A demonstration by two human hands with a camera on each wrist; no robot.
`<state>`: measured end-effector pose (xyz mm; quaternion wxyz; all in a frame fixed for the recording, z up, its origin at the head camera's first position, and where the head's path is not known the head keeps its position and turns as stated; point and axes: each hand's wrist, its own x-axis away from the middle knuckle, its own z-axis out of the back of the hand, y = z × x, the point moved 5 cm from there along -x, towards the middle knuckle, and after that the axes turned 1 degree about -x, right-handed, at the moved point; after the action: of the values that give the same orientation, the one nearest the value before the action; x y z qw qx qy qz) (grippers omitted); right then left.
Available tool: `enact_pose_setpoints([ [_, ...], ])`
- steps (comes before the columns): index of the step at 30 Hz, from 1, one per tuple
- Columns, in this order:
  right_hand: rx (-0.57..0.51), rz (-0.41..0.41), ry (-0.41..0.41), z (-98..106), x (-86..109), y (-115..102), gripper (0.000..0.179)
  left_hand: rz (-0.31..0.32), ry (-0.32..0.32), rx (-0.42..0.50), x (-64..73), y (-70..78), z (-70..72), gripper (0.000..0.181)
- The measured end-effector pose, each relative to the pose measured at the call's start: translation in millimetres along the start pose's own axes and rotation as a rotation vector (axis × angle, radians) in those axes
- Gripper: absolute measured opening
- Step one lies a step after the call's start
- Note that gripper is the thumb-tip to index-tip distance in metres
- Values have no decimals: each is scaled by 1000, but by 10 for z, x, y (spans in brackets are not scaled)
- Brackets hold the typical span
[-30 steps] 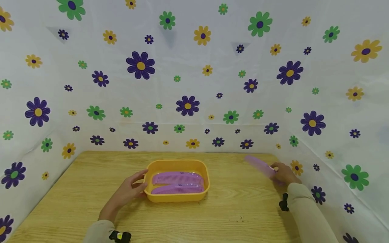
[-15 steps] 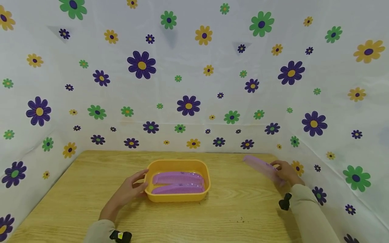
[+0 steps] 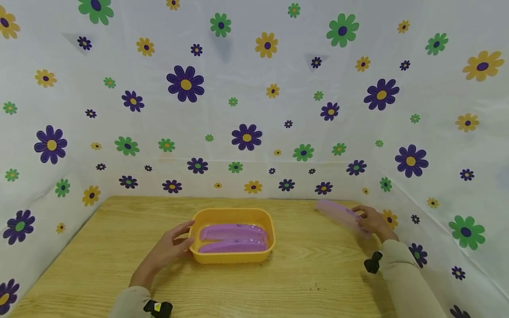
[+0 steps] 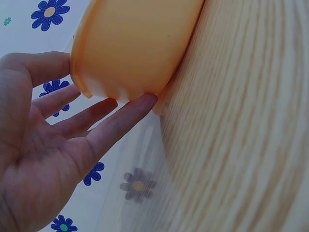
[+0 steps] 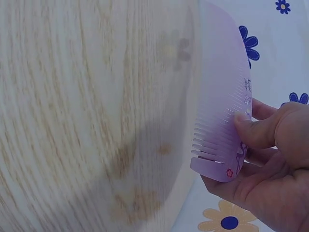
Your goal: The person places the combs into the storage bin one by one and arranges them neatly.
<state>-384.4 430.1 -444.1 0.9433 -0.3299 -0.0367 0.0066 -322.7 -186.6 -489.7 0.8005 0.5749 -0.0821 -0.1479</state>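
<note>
My right hand (image 3: 370, 223) pinches a translucent purple comb (image 5: 224, 72) by its spine near one end, thumb on the near face. In the head view this comb looks blurred and slants up toward the back edge of the table. Two more purple combs lie side by side in a yellow plastic tub (image 3: 232, 257), the back one (image 3: 232, 232) and the front one (image 3: 232, 247) with teeth toward me. Beside the tub's left end is my left hand (image 3: 169, 247), its extended fingertips touching the outer wall and rim, as the left wrist view shows close up.
The wood-grain table (image 3: 302, 274) carries a few small dark specks (image 3: 317, 288) at right front. A white sheet with printed flowers (image 3: 246, 88) surrounds the table at the back and both sides. Each wrist wears a black camera mount (image 3: 373, 262).
My right hand has raised the comb slightly, its far end swinging up and left. My left hand and the tub with its two combs stay in place.
</note>
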Motion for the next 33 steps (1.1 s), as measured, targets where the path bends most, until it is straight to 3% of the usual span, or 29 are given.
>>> enact_pose_setpoints([
  [12,5,61,-5,-45,-8,-251,34,40,38,-33,7,-26,2,62],
  [22,6,116,-20,-51,19,-461,32,15,1,4,13,28,-5,65],
  [33,7,164,-37,-82,42,-607,36,23,10,-9,13,12,-4,65],
])
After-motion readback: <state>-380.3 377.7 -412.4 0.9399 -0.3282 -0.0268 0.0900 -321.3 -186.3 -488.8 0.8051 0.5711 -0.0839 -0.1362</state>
